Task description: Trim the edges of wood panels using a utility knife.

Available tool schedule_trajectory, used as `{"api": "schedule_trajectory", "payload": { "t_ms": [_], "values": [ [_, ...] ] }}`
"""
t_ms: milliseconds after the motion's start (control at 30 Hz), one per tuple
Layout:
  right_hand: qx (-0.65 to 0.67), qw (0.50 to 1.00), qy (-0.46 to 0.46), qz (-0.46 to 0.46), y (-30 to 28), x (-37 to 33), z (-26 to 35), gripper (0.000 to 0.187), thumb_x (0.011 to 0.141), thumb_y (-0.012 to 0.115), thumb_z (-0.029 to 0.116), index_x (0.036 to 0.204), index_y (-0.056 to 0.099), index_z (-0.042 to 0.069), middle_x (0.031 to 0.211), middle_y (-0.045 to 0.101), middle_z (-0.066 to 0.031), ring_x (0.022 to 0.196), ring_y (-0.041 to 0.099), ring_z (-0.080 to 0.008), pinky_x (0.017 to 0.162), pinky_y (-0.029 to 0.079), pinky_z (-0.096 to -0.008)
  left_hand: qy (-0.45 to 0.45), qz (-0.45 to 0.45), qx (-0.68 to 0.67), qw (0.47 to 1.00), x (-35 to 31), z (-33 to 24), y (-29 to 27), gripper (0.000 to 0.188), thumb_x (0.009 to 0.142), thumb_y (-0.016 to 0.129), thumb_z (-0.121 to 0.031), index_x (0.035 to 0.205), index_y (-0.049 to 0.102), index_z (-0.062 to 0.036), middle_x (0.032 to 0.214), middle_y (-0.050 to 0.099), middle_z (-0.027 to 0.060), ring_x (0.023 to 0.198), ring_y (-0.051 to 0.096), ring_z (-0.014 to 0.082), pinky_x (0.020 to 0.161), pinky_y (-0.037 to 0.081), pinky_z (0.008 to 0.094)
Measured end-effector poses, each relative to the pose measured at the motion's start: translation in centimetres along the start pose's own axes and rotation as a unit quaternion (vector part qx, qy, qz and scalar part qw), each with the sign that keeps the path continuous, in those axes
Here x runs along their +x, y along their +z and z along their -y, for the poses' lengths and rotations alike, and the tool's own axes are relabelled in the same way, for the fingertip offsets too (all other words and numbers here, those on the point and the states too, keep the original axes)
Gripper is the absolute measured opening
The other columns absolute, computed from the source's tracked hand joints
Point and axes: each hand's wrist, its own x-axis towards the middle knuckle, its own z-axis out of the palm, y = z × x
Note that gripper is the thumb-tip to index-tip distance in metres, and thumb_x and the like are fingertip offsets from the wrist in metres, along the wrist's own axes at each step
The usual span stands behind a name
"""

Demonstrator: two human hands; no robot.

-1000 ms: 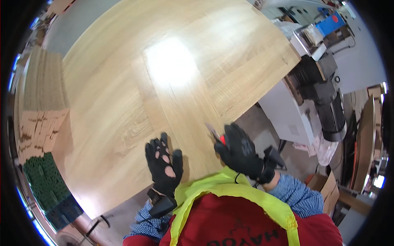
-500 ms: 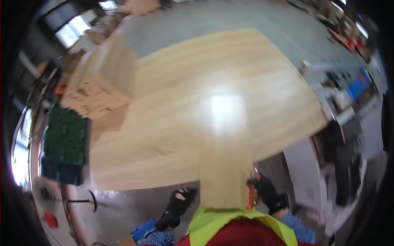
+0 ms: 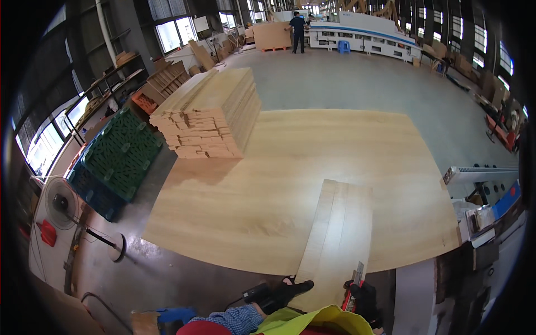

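Several narrow light-wood boards point(image 3: 335, 229) lie side by side on a large wood-grain panel point(image 3: 223, 223), their near end reaching past its front edge to my vest. My left hand point(image 3: 285, 295), in a black glove with some bare fingertips, rests at the boards' near left edge. Its fingers are stretched out and nothing shows in them. To the right of the boards, my right hand point(image 3: 365, 300), also black-gloved, is closed round a red utility knife point(image 3: 350, 296). The knife's flat silver blade points up and away from me.
A tall stack of boards point(image 3: 206, 123) stands on the panel's far left. Green plastic pallets point(image 3: 120, 156) and a standing fan point(image 3: 61, 201) are at left. Tools and a blue box point(image 3: 507, 198) sit at right. A person point(image 3: 298, 32) stands far off by a long white machine point(image 3: 363, 39).
The view has tilted up and steadied. My left hand has moved from beside the boards onto their near left edge. The right hand still grips the utility knife.
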Motion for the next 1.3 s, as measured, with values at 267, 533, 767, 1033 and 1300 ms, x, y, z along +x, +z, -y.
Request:
{"api": "schedule_trajectory", "payload": {
  "t_ms": [267, 533, 767, 1033, 1300],
  "values": [
    [-0.023, 0.993, -0.089, 0.07, 16.5, 2.5, 7.6, 0.026, 0.093, 0.062, 0.019, 0.104, 0.065, -0.004, 0.073, 0.062, -0.0054, 0.06, 0.06, -0.0144, 0.055, 0.05, -0.0288, 0.17, -0.011, 0.058, 0.984, -1.3, -7.1, -14.0, 0.029, 0.092, 0.067, -0.019, 0.114, 0.063, -0.0007, 0.099, 0.068, 0.0024, 0.085, 0.062, 0.0091, 0.074, 0.051, 0.0246],
    [0.005, 0.979, -0.149, 0.143, 37.0, 10.2, 17.6, 0.024, 0.094, 0.061, 0.021, 0.104, 0.063, 0.0, 0.076, 0.063, -0.0045, 0.059, 0.061, -0.0136, 0.051, 0.051, -0.0273, 0.481, -0.055, 0.327, 0.811, -2.9, -25.5, -29.7, 0.031, 0.092, 0.06, -0.006, 0.123, 0.064, -0.0092, 0.116, 0.065, 0.0129, 0.098, 0.06, 0.0255, 0.086, 0.048, 0.0343],
    [0.004, 0.95, -0.204, 0.236, 48.6, 16.5, 25.1, 0.028, 0.095, 0.06, 0.028, 0.103, 0.06, 0.001, 0.073, 0.061, -0.0046, 0.057, 0.061, -0.0142, 0.051, 0.052, -0.0298, 0.515, -0.039, 0.243, 0.821, -3.8, -38.8, -36.0, 0.032, 0.097, 0.056, -0.02, 0.114, 0.064, 0.0051, 0.108, 0.069, 0.0118, 0.097, 0.064, 0.019, 0.087, 0.049, 0.032],
    [-0.044, 0.918, -0.242, 0.313, 54.6, 28.3, 32.1, 0.035, 0.093, 0.062, 0.03, 0.102, 0.062, -0.004, 0.085, 0.065, -0.0088, 0.072, 0.065, -0.0182, 0.068, 0.056, -0.0321, 0.551, -0.054, 0.422, 0.718, 3.7, -49.3, -44.9, 0.049, 0.086, 0.063, -0.001, 0.134, 0.051, -0.0019, 0.128, 0.06, 0.0182, 0.118, 0.058, 0.0311, 0.099, 0.047, 0.0381],
    [-0.054, 0.94, -0.182, 0.284, 57.5, 36.9, 35.2, 0.033, 0.097, 0.058, 0.029, 0.11, 0.061, -0.001, 0.091, 0.066, -0.0078, 0.073, 0.064, -0.0154, 0.066, 0.055, -0.0276, 0.563, -0.154, 0.51, 0.632, 12.3, -55.0, -51.6, 0.06, 0.074, 0.078, -0.007, 0.128, 0.053, -0.0013, 0.115, 0.064, 0.0208, 0.11, 0.06, 0.0371, 0.095, 0.049, 0.0411]
  ]
}}
